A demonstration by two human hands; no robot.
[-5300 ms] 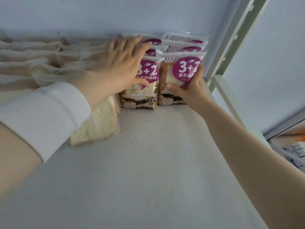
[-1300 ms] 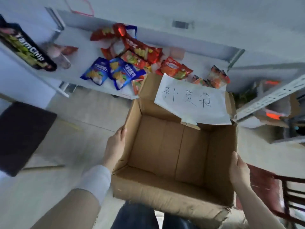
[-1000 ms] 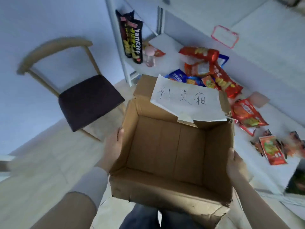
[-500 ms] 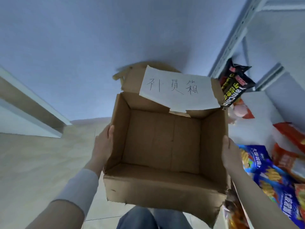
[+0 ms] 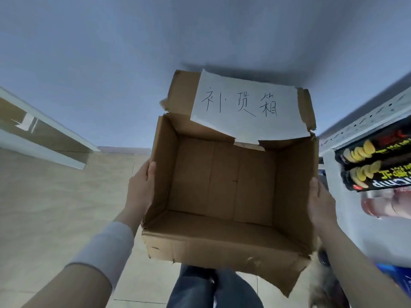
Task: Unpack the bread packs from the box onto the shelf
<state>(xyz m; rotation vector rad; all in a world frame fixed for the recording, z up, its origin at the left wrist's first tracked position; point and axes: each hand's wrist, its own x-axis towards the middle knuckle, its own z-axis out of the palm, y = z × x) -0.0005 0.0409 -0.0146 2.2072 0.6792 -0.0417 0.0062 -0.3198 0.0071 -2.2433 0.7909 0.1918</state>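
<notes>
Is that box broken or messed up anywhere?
Yes. The cardboard box is empty and tatty: its near right corner is torn and bent, and the far flap's edges are ragged. The paper label hangs askew over the rim.

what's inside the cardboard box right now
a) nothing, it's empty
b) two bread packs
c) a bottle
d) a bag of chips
a: the cardboard box shows only its bare brown floor and walls, with the left hand and right hand each holding one of its sides; the chip packs lie outside it on the shelf to the right.
</notes>
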